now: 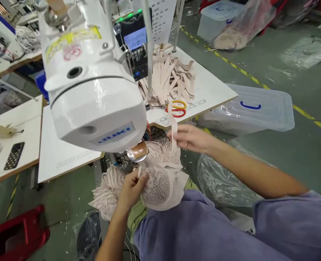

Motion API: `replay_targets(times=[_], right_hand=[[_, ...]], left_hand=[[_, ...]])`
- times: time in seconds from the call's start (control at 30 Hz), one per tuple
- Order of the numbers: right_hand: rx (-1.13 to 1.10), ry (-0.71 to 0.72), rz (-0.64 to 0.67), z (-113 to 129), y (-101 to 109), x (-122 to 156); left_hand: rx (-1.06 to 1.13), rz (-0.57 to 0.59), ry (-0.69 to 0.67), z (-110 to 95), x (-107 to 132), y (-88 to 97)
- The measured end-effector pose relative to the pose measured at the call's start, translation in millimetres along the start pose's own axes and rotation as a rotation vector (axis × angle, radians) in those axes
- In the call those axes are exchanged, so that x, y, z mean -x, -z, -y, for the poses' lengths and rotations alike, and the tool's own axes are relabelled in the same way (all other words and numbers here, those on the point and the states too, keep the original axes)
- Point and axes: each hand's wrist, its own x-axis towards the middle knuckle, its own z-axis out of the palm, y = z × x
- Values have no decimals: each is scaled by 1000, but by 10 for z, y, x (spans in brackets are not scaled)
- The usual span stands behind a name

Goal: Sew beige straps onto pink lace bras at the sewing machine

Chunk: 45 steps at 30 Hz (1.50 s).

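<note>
My left hand (134, 186) pinches the edge of a beige lace bra (160, 185), just in front of the sewing machine's metal plate. The bra's cups hang over my lap. Between the thumb and fingers of my right hand (190, 138) is a pale fabric strip (173, 121), one end standing up and the other hanging toward the lace. The white sewing machine (98, 105) looms above and left of both hands; its needle area is hidden under the head. More gathered lace pieces (108, 192) hang to the left of my left hand.
A pile of beige strips (171, 76) lies on the white machine table (215, 88), with red and yellow handled scissors (176, 108) near its edge. A lidded plastic bin (261, 108) stands at right. A phone (14, 156) lies on the left table; a red stool (19, 232) is below.
</note>
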Motion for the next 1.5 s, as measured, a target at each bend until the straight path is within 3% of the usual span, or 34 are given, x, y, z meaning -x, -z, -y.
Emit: replay_targets(times=[0.07, 0.17, 0.33, 0.5, 0.63, 0.8, 0.87, 0.97, 1.07, 1.2, 1.37, 1.5], right_hand=[[12, -47, 108, -186, -268, 234], [98, -40, 186, -312, -535, 335], [87, -90, 273, -348, -671, 220], [259, 65, 183, -329, -809, 253], [216, 122, 92, -264, -900, 279], [146, 58, 63, -157, -813, 167], [166, 21, 77, -85, -715, 87], [143, 12, 86, 50, -568, -85], [158, 49, 68, 166, -493, -312], [315, 186, 16, 252, -556, -579], [686, 493, -119, 282, -730, -745], [729, 526, -51, 278, -784, -791]], left_hand=[[-16, 33, -16, -33, 10, 23], [-49, 89, -37, -88, 28, 35], [-122, 196, -50, -138, 67, 43], [-176, 214, -41, -199, 99, 64], [-206, 45, -215, -194, 96, -147], [-139, -358, -221, -55, 79, -496], [-289, -456, -387, -49, 69, -461], [-570, -412, -640, -161, 40, -242], [-595, -324, -527, -368, -7, -23], [-423, -350, -269, -590, -61, 80], [-388, -318, -186, -680, -53, 92], [-403, -232, -163, -706, -17, 104]])
